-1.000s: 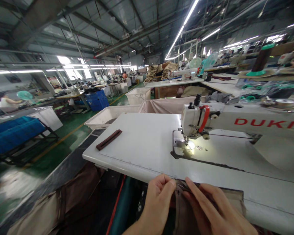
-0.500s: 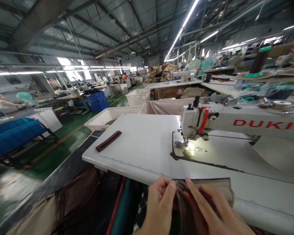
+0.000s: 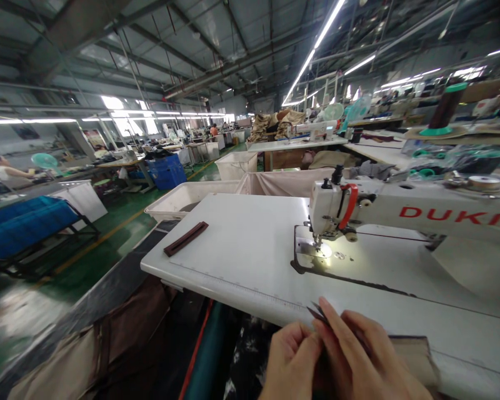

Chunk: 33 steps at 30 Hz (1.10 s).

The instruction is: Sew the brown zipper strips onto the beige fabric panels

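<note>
Low at the table's front edge, my left hand [image 3: 294,355] is closed, thumb and forefinger pinched on a brown and beige fabric piece [image 3: 414,355]. My right hand [image 3: 362,355] is closed on the same piece right beside it, its forefinger pointing up. Two narrow dark pointed tips [image 3: 316,314] jut out between the hands; whether they are fabric ends or blades I cannot tell. Most of the piece is hidden behind the fingers. Beyond the hands stands a sewing machine [image 3: 341,208] with its lamp lit over the needle plate [image 3: 316,250].
A dark brown slotted fabric strip [image 3: 186,239] lies on the left of the white table [image 3: 241,250]. Brown and beige fabric [image 3: 87,355] hangs at lower left. Pale bins [image 3: 191,191] stand behind the table. A brown thread cone [image 3: 445,108] stands at right.
Both hands have moved down and to the right with the fabric piece. Less of its flat beige part shows, and the dark tips now stick out above the fingers.
</note>
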{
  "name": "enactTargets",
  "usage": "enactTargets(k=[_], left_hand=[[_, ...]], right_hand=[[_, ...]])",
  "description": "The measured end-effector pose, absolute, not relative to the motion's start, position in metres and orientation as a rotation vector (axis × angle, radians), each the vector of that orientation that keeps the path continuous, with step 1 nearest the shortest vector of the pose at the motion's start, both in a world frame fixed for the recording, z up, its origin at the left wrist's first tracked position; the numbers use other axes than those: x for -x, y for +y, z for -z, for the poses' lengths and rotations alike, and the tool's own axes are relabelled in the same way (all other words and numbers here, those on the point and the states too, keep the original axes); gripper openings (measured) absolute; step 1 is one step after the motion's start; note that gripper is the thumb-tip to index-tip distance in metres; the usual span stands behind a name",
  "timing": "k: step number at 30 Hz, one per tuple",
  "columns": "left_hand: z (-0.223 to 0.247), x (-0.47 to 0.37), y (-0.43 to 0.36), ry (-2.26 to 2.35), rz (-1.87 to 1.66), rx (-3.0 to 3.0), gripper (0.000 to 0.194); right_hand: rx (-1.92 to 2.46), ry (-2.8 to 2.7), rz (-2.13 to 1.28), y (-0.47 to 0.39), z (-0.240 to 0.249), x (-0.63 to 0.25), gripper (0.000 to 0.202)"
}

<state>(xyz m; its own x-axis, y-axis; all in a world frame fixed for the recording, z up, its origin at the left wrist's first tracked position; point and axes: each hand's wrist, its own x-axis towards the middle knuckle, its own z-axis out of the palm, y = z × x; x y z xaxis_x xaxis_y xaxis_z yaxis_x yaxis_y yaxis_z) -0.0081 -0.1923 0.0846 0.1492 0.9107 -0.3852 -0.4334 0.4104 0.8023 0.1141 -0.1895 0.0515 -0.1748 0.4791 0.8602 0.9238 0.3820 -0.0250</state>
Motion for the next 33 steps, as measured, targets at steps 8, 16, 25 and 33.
enactTargets(k=[8,16,25,33], left_hand=[[-0.095,0.015,-0.184,0.926,-1.196,-0.502,0.056],[-0.098,0.014,-0.19,0.889,-1.193,-0.484,0.054],[-0.097,0.015,-0.189,0.872,-1.204,-0.488,0.046],[-0.094,0.011,-0.189,0.863,-1.188,-0.49,0.049]], right_hand=[[1.135,-1.882,0.395,-0.191,-0.042,-0.144,0.038],[1.084,-1.914,0.562,-0.187,-0.051,-0.138,0.032],[1.013,-1.991,0.564,-0.194,-0.054,-0.137,0.027],[1.005,-1.961,0.517,-0.193,-0.053,-0.134,0.026]])
